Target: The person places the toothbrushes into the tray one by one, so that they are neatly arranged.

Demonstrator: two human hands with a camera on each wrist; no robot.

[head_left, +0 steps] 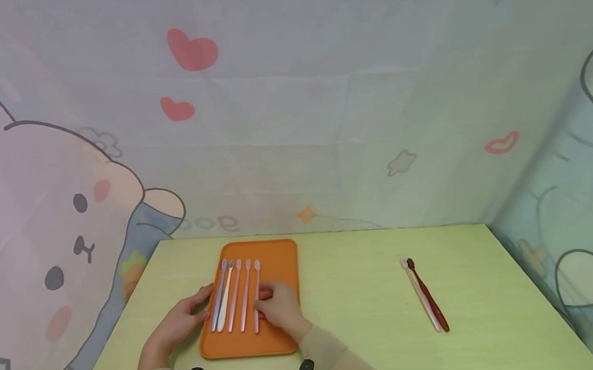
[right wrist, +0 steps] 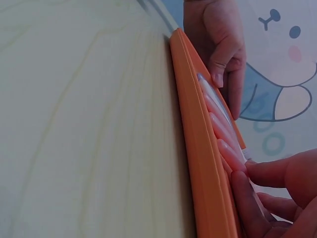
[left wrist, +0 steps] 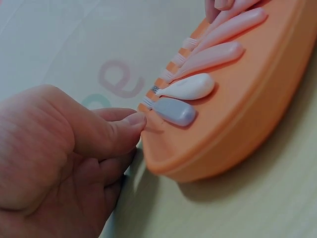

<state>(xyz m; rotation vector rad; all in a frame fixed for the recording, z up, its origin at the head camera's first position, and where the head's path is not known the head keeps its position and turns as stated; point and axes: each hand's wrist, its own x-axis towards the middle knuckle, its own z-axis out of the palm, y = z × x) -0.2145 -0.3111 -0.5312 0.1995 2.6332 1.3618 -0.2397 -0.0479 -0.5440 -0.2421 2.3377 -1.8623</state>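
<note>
An orange tray [head_left: 278, 254] lies on the table with a row of toothbrushes on it. From the left come a bluish-grey toothbrush [head_left: 217, 303], a white toothbrush [head_left: 224, 304] and three pink ones, heads pointing to the far side. My right hand [head_left: 282, 308] pinches the rightmost pink toothbrush [head_left: 256, 289] by its handle, over the tray. At the tray's left edge, my left hand [head_left: 178, 322] holds the rim between thumb and fingers. In the left wrist view its thumb [left wrist: 130, 124] lies on the rim beside the bluish-grey toothbrush [left wrist: 176, 111].
Farther right on the pale yellow-green table [head_left: 354, 294] lie a dark red toothbrush [head_left: 431, 301] and a pale pink toothbrush [head_left: 421, 296], side by side and touching or nearly so. A printed cloth [head_left: 293, 123] hangs behind the table's back edge.
</note>
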